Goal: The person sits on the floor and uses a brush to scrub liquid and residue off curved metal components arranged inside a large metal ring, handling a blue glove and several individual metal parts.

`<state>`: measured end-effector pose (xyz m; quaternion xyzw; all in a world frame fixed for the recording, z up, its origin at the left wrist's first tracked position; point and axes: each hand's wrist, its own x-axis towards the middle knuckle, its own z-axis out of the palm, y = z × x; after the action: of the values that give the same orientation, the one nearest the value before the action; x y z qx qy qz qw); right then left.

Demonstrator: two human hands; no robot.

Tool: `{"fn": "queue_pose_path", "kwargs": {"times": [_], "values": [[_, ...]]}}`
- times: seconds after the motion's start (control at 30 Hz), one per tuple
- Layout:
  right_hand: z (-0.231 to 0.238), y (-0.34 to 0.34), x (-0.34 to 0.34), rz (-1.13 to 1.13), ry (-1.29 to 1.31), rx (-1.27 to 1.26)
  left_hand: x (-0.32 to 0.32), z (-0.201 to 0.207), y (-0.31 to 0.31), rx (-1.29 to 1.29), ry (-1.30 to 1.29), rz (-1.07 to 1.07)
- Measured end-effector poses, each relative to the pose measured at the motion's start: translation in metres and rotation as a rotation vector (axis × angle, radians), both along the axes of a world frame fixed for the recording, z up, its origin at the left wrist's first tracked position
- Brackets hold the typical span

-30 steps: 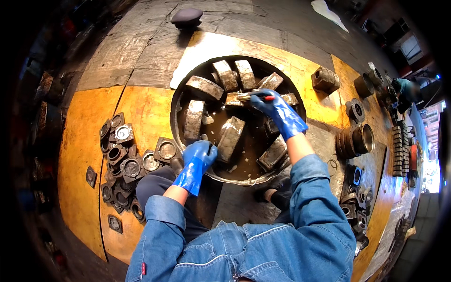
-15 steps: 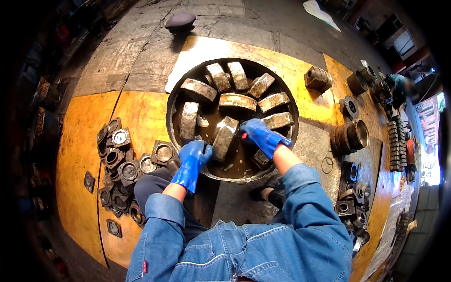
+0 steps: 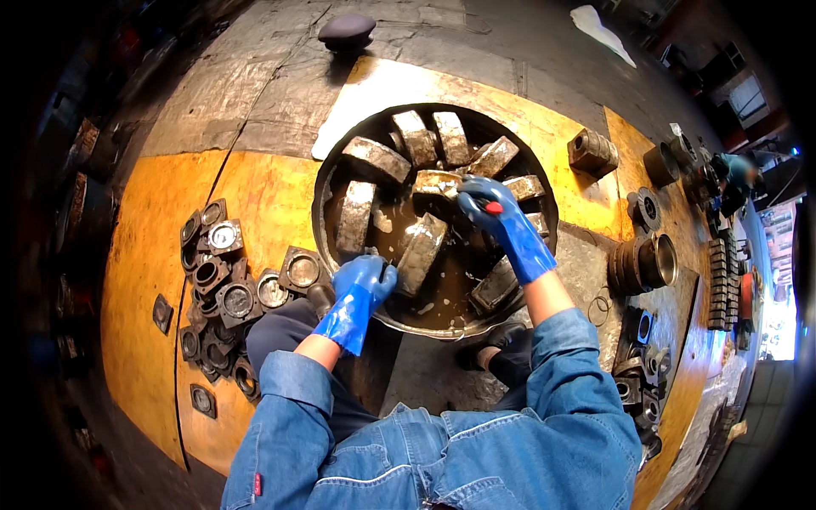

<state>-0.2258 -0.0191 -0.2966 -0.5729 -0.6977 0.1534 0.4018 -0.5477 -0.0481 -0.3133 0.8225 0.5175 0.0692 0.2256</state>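
Note:
A wide round tub of murky brown liquid stands before me, holding several wet, thick curved metal blocks. My left hand, in a blue rubber glove, is closed over the tub's near left rim. Beside its fingers a metal block leans at a slant. My right hand, gloved alike, is closed round a red-handled tool; the tool's working end is hidden. It reaches over the tub to the curved block in the middle, at that block's right end.
Square metal parts with round holes lie heaped on the left. Stacked metal rings, a ribbed cylinder and more parts stand on the right. A dark rounded cushion-like thing lies beyond the tub. Another person is far right.
My right hand has moved away from me with the red-handled tool, from beside the slanted block to the middle block. My left hand stays at the rim. The view has shifted slightly.

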Motion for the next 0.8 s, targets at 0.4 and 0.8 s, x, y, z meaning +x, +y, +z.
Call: {"fn": "queue_pose_path", "kwargs": {"times": [0.4, 0.8], "values": [[0.006, 0.055, -0.033, 0.207, 0.043, -0.178, -0.002, 0.001, 0.001, 0.017, -0.047, 0.022], [-0.003, -0.035, 0.046, -0.020, -0.018, -0.336, 0.001, -0.002, 0.001, 0.026, -0.048, -0.001]]}}
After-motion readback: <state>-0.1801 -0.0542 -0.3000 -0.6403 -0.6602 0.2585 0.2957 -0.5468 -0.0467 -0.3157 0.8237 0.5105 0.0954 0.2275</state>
